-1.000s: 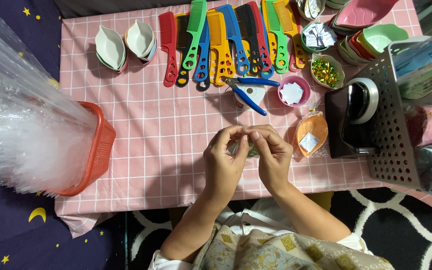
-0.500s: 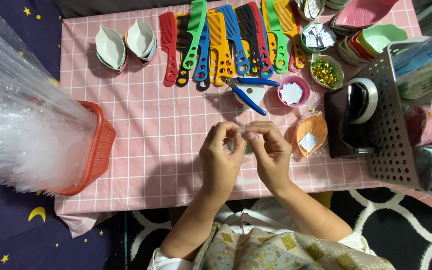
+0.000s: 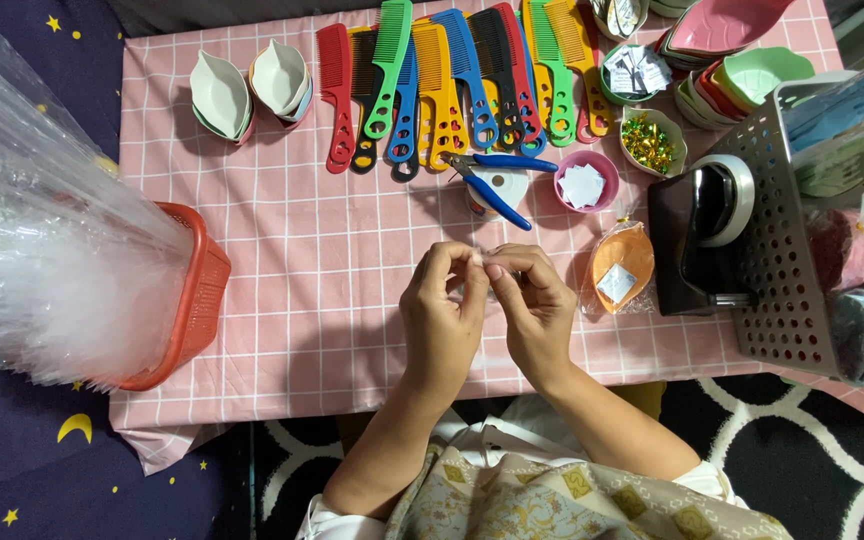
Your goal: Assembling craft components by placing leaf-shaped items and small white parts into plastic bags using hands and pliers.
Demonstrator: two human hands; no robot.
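My left hand [image 3: 442,315] and my right hand [image 3: 532,305] meet fingertip to fingertip above the pink checked tablecloth [image 3: 332,260]. Between the fingertips both hands pinch a small, thin, clear item [image 3: 482,262]; what it is cannot be made out. To the right of my right hand lies an orange leaf-shaped dish [image 3: 620,268] in clear wrap with a white square on it. Blue-handled pliers [image 3: 492,185] rest on a small cup just beyond my hands.
A row of coloured combs [image 3: 452,80] lies at the far edge. An orange basket [image 3: 187,300] full of clear plastic bags stands left. Small bowls hold white slips [image 3: 582,183] and gold bits [image 3: 649,142]. A black tape dispenser [image 3: 697,235] and a grey basket [image 3: 792,250] sit right.
Both hands stay in the same spot above the cloth. Only the fingers have shifted slightly around the small item between them.
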